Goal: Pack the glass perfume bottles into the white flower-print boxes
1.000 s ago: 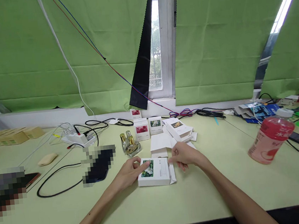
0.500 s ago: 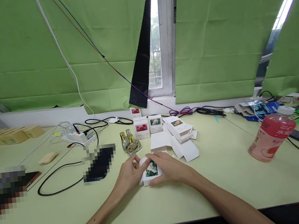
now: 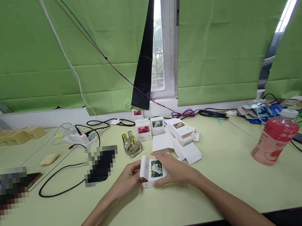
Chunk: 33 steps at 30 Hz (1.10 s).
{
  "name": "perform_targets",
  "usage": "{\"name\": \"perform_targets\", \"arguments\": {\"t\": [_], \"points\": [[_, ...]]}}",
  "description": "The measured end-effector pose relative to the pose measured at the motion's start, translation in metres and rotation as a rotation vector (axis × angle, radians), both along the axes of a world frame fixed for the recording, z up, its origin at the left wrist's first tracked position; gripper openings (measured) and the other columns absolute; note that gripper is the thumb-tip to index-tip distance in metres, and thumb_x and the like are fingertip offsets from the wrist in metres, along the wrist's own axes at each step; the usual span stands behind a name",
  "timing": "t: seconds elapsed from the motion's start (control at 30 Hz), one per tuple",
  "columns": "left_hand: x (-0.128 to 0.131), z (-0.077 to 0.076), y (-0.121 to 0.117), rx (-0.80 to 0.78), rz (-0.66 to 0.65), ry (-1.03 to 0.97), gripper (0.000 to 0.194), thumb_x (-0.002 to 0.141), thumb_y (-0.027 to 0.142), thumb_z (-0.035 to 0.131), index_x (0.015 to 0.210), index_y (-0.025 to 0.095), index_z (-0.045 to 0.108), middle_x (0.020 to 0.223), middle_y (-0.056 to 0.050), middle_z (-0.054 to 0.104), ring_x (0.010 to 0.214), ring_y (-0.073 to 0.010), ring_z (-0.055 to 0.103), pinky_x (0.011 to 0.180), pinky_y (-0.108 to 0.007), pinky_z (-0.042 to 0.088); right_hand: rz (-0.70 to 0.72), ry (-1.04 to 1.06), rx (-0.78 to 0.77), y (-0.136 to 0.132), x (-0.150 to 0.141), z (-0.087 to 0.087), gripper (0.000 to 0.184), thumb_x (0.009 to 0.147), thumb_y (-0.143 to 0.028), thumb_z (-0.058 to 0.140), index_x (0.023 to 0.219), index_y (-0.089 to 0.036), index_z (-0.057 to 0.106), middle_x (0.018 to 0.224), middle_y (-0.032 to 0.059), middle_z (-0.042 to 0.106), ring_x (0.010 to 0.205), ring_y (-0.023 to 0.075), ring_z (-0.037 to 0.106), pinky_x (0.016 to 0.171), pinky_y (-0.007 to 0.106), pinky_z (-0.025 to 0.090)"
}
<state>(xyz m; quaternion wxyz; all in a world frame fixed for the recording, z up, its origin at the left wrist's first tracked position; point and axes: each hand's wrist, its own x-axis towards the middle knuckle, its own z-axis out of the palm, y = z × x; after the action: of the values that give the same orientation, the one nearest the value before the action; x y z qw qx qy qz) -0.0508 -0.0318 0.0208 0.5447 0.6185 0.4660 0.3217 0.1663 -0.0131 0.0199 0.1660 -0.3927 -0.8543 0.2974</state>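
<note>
Little by little, guide the raised flap (image 3: 145,167) without creasing it, using the left hand (image 3: 129,177), curled beside it with unclear grip, while steadying the white box (image 3: 157,169), clasped in the right hand (image 3: 174,170) mid-counter (image 3: 139,211).

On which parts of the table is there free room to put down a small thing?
Free: the patch between the white cartons and the pink bottle; also the table between the two forearms, in front of the held box. Crowded: behind that box, with glass bottles and upright boxes; and along the back edge, with cables.
</note>
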Motion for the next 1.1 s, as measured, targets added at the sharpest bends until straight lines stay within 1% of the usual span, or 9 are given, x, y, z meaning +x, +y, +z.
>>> {"name": "perform_targets", "arguments": {"t": [0.13, 0.33, 0.43, 0.53, 0.6, 0.73, 0.8, 0.93, 1.1], "points": [[-0.003, -0.002, -0.002, -0.032, -0.074, 0.112, 0.025, 0.073, 0.022, 0.062, 0.097, 0.013, 0.065, 0.065, 0.001, 0.064, 0.044, -0.0096, 0.052, 0.041, -0.021, 0.041, -0.020, -0.019, -0.031, 0.001, 0.000, -0.001, 0.106, 0.070, -0.062, 0.073, 0.156, -0.024, 0.023, 0.158, 0.0122, 0.031, 0.142, 0.0374, 0.031, 0.111, 0.050, 0.034], [-0.004, -0.006, 0.000, -0.074, -0.051, 0.098, 0.020, 0.069, 0.016, 0.060, 0.088, 0.011, 0.065, 0.054, 0.004, 0.058, 0.039, -0.0075, 0.048, 0.038, -0.018, 0.036, -0.011, -0.010, -0.024, 0.002, 0.002, -0.003, 0.106, 0.070, -0.061, 0.074, 0.156, -0.024, 0.023, 0.158, 0.0116, 0.032, 0.142, 0.0370, 0.030, 0.112, 0.049, 0.033], [-0.005, -0.006, 0.002, -0.103, -0.064, 0.078, 0.027, 0.069, 0.018, 0.065, 0.095, 0.011, 0.066, 0.061, 0.002, 0.061, 0.041, -0.0072, 0.049, 0.037, -0.018, 0.036, -0.001, -0.015, -0.030, 0.003, 0.003, -0.002, 0.107, 0.069, -0.061, 0.075, 0.156, -0.024, 0.024, 0.157, 0.0124, 0.033, 0.142, 0.0371, 0.031, 0.112, 0.050, 0.032], [-0.005, -0.005, 0.001, -0.100, -0.015, 0.039, 0.048, 0.067, 0.018, 0.070, 0.114, 0.013, 0.063, 0.073, 0.000, 0.067, 0.043, -0.0067, 0.051, 0.038, -0.018, 0.037, 0.000, -0.014, -0.043, 0.003, 0.004, -0.001, 0.107, 0.069, -0.061, 0.076, 0.156, -0.026, 0.024, 0.156, 0.0122, 0.034, 0.142, 0.0373, 0.031, 0.111, 0.050, 0.034], [-0.003, -0.005, 0.001, -0.099, 0.014, 0.025, 0.055, 0.066, 0.017, 0.071, 0.120, 0.014, 0.061, 0.071, 0.001, 0.067, 0.043, -0.0061, 0.050, 0.038, -0.018, 0.037, -0.003, -0.003, -0.043, 0.003, 0.004, -0.001, 0.105, 0.069, -0.060, 0.076, 0.155, -0.027, 0.026, 0.156, 0.0119, 0.035, 0.140, 0.0370, 0.033, 0.109, 0.050, 0.036], [0.000, -0.007, 0.003, -0.163, 0.060, 0.015, 0.060, 0.066, 0.021, 0.073, 0.124, 0.012, 0.060, 0.060, 0.002, 0.064, 0.039, -0.0064, 0.048, 0.037, -0.017, 0.033, -0.013, 0.071, -0.005, 0.004, 0.004, -0.001, 0.100, 0.068, -0.058, 0.078, 0.151, -0.025, 0.033, 0.152, 0.0116, 0.040, 0.137, 0.0338, 0.038, 0.108, 0.046, 0.038], [0.002, -0.008, 0.004, -0.223, 0.128, -0.020, 0.062, 0.064, 0.021, 0.073, 0.123, 0.011, 0.060, 0.060, 0.001, 0.064, 0.036, -0.0059, 0.047, 0.035, -0.017, 0.029, -0.008, 0.112, 0.014, 0.005, 0.005, -0.001, 0.099, 0.068, -0.056, 0.079, 0.150, -0.023, 0.034, 0.149, 0.0122, 0.043, 0.136, 0.0321, 0.040, 0.108, 0.044, 0.038], [0.006, -0.006, 0.004, -0.308, 0.259, -0.083, 0.054, 0.063, 0.021, 0.069, 0.116, 0.012, 0.061, 0.052, 0.003, 0.059, 0.032, -0.0053, 0.041, 0.032, -0.015, 0.017, 0.005, 0.164, 0.026, 0.005, 0.006, 0.002, 0.097, 0.067, -0.054, 0.081, 0.148, -0.023, 0.037, 0.143, 0.0123, 0.049, 0.131, 0.0309, 0.045, 0.106, 0.043, 0.040], [0.010, -0.001, 0.002, -0.311, 0.259, -0.011, 0.062, 0.058, 0.017, 0.062, 0.119, 0.010, 0.055, 0.044, 0.005, 0.054, 0.030, -0.0057, 0.035, 0.032, -0.016, 0.014, 0.010, 0.192, 0.029, 0.004, 0.005, 0.003, 0.096, 0.066, -0.052, 0.082, 0.146, -0.025, 0.038, 0.144, 0.0110, 0.048, 0.131, 0.0306, 0.046, 0.104, 0.042, 0.041]]}}
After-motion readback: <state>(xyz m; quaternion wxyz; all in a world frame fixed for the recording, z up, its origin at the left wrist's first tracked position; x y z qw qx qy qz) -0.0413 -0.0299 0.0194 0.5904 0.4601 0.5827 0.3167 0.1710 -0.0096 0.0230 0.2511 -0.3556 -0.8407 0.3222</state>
